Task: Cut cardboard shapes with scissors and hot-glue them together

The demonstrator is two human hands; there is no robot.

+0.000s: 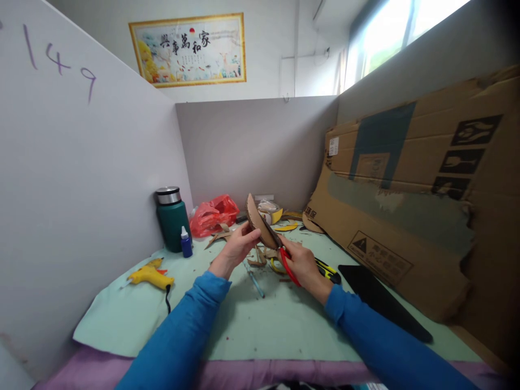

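A curved piece of cardboard (260, 225) is tilted up above the table, gripped at its left edge by my left hand (238, 246). My right hand (303, 265) is closed round red-handled scissors (287, 264), whose blades meet the lower right end of the cardboard. Whether the blades are parted is hard to make out. Below my hands lie cardboard scraps (258, 257) and a light blue pencil-like stick (255, 280). A yellow-and-black utility knife (328, 271) rests just beyond my right wrist.
Left on the table are a yellow glue gun (152, 277), a green flask (173, 222) and a small blue bottle (186, 244). A red plastic bag (215, 214) lies behind. Large cardboard (390, 216) leans on the right wall, near a black flat panel (382, 300).
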